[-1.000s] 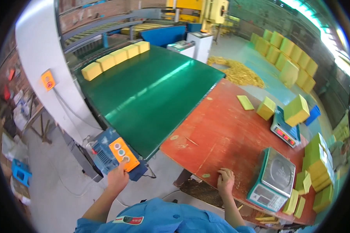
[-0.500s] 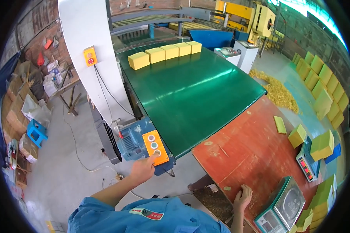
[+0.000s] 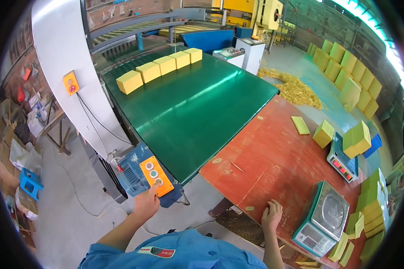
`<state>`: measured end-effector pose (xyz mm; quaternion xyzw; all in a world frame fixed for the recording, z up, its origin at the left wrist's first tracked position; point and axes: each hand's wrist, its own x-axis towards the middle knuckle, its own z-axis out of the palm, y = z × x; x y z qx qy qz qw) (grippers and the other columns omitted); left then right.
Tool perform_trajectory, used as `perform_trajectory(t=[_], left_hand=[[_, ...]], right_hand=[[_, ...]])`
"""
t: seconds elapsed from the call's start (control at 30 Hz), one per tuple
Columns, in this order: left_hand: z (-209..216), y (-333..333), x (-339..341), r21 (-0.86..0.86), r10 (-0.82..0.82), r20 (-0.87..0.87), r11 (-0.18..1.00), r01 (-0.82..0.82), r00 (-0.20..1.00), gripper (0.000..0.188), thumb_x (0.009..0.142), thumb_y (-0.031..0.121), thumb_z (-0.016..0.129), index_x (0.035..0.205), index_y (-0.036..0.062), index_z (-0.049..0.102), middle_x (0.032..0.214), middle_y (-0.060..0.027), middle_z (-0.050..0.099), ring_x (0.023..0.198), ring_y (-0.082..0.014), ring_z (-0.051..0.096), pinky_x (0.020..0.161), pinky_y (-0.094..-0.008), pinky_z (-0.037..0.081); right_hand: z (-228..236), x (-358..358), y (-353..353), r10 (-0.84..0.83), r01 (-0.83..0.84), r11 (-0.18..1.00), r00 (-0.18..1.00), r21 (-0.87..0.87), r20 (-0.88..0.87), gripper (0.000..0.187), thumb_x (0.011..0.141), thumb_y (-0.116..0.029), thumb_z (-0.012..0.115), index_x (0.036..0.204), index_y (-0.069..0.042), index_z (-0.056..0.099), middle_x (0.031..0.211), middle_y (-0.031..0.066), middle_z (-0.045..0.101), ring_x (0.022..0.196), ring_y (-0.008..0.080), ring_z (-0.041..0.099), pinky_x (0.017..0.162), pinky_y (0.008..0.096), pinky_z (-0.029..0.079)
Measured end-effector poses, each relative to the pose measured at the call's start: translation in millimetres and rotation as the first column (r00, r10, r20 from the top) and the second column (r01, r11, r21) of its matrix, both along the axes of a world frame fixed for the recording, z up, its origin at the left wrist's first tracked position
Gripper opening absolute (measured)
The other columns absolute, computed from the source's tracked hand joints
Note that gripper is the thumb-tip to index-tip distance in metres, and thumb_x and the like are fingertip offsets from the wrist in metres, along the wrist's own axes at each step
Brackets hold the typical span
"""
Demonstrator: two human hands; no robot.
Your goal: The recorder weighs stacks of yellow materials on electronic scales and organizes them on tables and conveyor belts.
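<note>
My left hand reaches to the orange control box, one finger on its lowest round button; the other fingers look folded, with nothing in them. The box sits on a blue machine housing beside the green conveyor belt. A row of several yellow blocks stands across the belt's far end. My right hand rests on the red tabletop near its front edge, fingers slightly bent and apart, holding nothing. To its right is a scale with a metal plate.
A second scale carries a yellow block; another block and a thin slab lie nearby. More blocks are stacked at the right edge. A white machine column rises at left. A blue stool stands on the floor.
My view has swung to the right, so the scene sits further left in the picture. My left finger stays on the lowest button, and my right hand still rests on the tabletop.
</note>
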<state>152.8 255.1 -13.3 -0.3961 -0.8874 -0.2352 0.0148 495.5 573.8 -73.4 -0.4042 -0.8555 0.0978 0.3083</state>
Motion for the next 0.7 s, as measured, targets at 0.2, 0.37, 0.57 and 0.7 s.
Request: perform_trajectory(t=[0.2,0.37,0.57,0.7], left_hand=[[3.7,-0.1,0.5,0.02,-0.011,-0.021,1.0,0.011,1.0,0.047,0.077,0.004,0.056,0.124,0.0101,0.05,0.077,-0.0156,0.065,0.071,-0.0354,0.064,0.062,-0.0469,0.049],[3.6,0.5,1.3,0.037,-0.026,-0.039,0.999,0.028,0.999,0.047,0.077,0.003,0.056,0.123,0.0085,0.05,0.077,-0.016,0.064,0.07,-0.0355,0.064,0.061,-0.0468,0.049],[1.0,-1.5,-1.5,0.049,-0.04,-0.052,0.998,0.042,0.998,0.049,0.077,0.002,0.056,0.125,0.0082,0.05,0.075,-0.0158,0.063,0.069,-0.0353,0.063,0.059,-0.0467,0.048],[2.1,-0.8,-1.9,0.036,-0.039,-0.044,0.999,0.04,0.998,0.049,0.077,0.003,0.056,0.125,0.0073,0.05,0.076,-0.0156,0.063,0.069,-0.0348,0.063,0.06,-0.0467,0.048]], right_hand=[[2.2,-1.4,-0.4,0.009,-0.008,0.999,1.0,0.033,-0.014,0.025,0.078,-0.001,0.058,0.102,-0.001,0.062,0.116,0.0162,0.06,0.111,0.0347,0.054,0.094,0.0452,0.043],[1.0,0.5,0.2,0.008,-0.008,1.0,1.0,0.021,0.013,0.025,0.079,-0.003,0.058,0.104,-0.001,0.062,0.118,0.0155,0.06,0.112,0.0345,0.053,0.094,0.0458,0.042],[3.7,-1.7,-1.9,0.009,-0.009,1.0,1.0,0.021,0.009,0.024,0.08,-0.003,0.058,0.104,-0.001,0.062,0.118,0.0148,0.06,0.113,0.0341,0.053,0.095,0.0459,0.042],[3.0,-2.9,-0.1,0.011,-0.011,1.0,1.0,0.03,-0.003,0.024,0.079,-0.002,0.058,0.103,-0.001,0.062,0.116,0.0159,0.06,0.111,0.0349,0.054,0.094,0.0454,0.042]])
